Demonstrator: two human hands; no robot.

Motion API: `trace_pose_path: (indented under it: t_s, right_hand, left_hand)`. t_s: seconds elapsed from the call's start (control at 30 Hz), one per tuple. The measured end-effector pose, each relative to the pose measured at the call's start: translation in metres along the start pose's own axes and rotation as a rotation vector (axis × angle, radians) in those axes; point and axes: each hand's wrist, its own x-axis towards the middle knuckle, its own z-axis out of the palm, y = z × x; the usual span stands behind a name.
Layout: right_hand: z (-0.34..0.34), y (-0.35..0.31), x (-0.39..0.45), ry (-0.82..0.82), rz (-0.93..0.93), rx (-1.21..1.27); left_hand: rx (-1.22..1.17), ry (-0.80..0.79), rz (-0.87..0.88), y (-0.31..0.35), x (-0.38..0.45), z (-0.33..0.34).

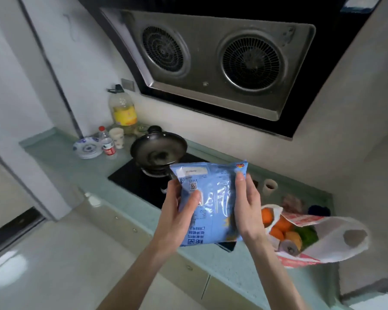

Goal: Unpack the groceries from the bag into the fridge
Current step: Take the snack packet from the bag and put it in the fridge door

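Left hand [177, 217] and right hand [248, 205] gripping a blue snack packet [211, 198] above the tabletop [81, 166], white grocery bag [327, 242] holding oranges [278, 229], greens, a tin

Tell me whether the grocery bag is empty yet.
Not empty. The grocery bag lies open on the counter, with oranges and greens inside.

Packet [207, 202] between both hands above the counter [61, 157], wok [158, 148] behind, bag [318, 238] right.

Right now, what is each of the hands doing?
Left hand: holding the blue snack packet.
Right hand: holding the same packet.
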Motion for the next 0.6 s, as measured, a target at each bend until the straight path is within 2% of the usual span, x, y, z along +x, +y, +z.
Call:
trace_pose_path:
  t_s: [0.13,0.23,0.6]
  right_hand:
    - [0.038,-0.012,-0.003,-0.282,0.011,0.039]
    - [0.065,-0.014,-0.006,-0.453,0.017,0.12]
    - [0.178,-0.031,-0.062,-0.802,0.068,0.344]
  left_hand:
    - [0.012,0.226,-0.002,0.016,-0.01,-0.042]
    - [0.066,0.336,0.013,0.032,-0.025,-0.066]
    - [0.226,0.758,-0.01,0.079,-0.119,-0.139]
